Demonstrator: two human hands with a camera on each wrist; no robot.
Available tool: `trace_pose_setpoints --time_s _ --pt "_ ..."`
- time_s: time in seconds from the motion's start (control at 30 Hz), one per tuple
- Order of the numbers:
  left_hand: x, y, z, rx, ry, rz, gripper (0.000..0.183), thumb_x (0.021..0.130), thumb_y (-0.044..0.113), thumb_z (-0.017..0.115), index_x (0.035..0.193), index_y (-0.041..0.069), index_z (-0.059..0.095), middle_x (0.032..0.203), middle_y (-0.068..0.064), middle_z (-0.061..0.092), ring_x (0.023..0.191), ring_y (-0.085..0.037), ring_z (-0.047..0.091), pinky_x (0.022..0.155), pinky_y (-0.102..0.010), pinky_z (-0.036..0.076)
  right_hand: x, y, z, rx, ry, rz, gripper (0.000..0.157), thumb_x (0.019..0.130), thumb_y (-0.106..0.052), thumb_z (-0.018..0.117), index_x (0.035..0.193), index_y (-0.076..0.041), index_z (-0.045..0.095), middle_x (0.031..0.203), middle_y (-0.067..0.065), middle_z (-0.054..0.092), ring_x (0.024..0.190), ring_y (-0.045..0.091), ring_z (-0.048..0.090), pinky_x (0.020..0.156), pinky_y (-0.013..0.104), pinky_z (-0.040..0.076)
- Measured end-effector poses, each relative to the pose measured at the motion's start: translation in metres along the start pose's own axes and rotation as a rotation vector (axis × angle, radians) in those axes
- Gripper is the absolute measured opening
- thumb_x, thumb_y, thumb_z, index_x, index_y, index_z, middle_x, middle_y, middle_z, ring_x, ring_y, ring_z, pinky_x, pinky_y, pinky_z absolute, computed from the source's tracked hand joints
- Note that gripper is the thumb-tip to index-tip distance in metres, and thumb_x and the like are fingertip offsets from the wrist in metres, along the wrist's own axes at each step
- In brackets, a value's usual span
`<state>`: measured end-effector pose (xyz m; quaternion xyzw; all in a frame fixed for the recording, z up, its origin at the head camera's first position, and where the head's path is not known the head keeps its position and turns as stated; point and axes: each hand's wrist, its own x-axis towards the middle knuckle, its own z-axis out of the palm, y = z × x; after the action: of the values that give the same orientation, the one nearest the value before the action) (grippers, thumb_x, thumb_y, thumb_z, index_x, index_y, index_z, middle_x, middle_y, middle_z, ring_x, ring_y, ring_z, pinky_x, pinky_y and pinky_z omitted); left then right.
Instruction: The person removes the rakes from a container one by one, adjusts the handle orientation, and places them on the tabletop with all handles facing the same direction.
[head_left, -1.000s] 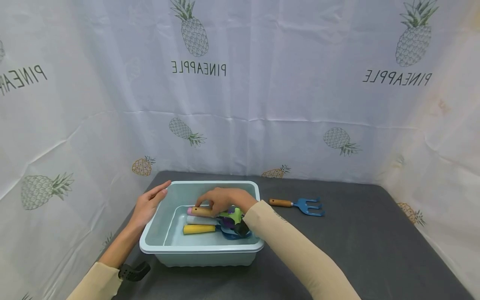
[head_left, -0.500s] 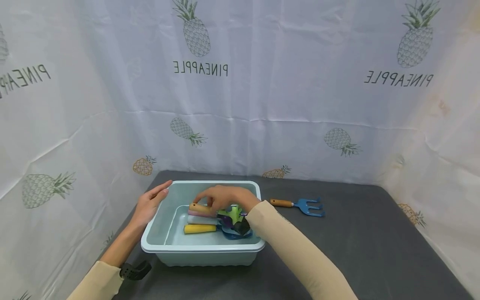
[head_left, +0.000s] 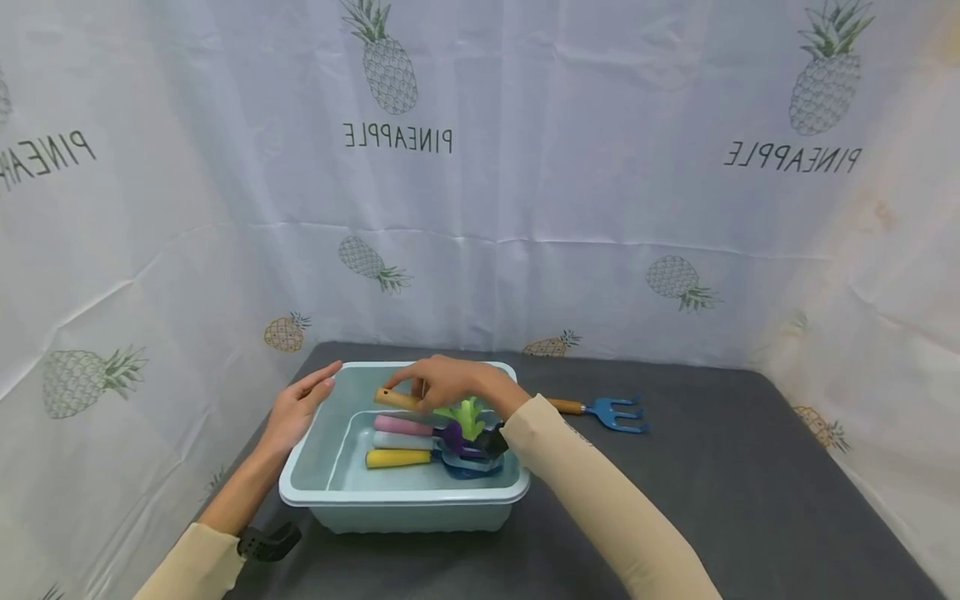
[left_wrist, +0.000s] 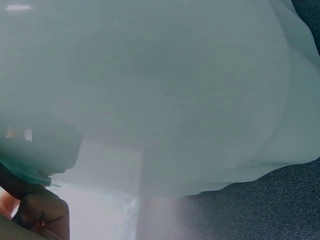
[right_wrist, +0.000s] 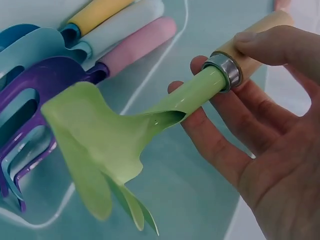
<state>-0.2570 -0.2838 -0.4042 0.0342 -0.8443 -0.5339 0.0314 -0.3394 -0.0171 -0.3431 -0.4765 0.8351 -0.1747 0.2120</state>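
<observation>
Broadly, a pale blue tub [head_left: 405, 500] sits on the dark table [head_left: 750, 500], the left hand [head_left: 300, 408] resting flat-fingered against its left rim. Above it, the right hand [head_left: 450, 385] pinches the wooden handle of a green rake [right_wrist: 110, 150], lifted over the pink-, white- and yellow-handled tools [head_left: 405, 442] inside.

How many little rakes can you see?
5: a green rake held by the right hand, pink, white and yellow ones in the tub, a blue rake on the table. More may hide.
</observation>
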Motion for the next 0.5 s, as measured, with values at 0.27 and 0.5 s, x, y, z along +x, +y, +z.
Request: trace_pose_setpoints --time_s 0.27,0.5 --pt "-0.001 0.002 0.001 -0.003 0.001 -0.012 0.058 0.11 0.045 0.046 0.161 0.017 0.039 0.168 -0.012 0.034 0.155 -0.036 0.033 0.117 -0.042 0.043 -0.014 -0.015 -0.012 -0.036 0.017 -0.053 0.061 0.095 -0.005 0.066 0.151 -0.026 0.053 0.119 0.004 0.073 0.099 0.01 0.067 0.083 0.022 0.055" --pt "-0.003 0.004 0.002 -0.019 0.0 -0.008 0.058 0.11 0.044 0.046 0.161 0.016 0.039 0.168 -0.014 0.033 0.155 -0.038 0.031 0.122 -0.058 0.033 -0.034 -0.032 -0.034 -0.055 0.036 -0.086 0.06 0.096 -0.002 0.063 0.152 -0.022 0.052 0.124 0.006 0.072 0.105 0.014 0.067 0.085 0.025 0.055"
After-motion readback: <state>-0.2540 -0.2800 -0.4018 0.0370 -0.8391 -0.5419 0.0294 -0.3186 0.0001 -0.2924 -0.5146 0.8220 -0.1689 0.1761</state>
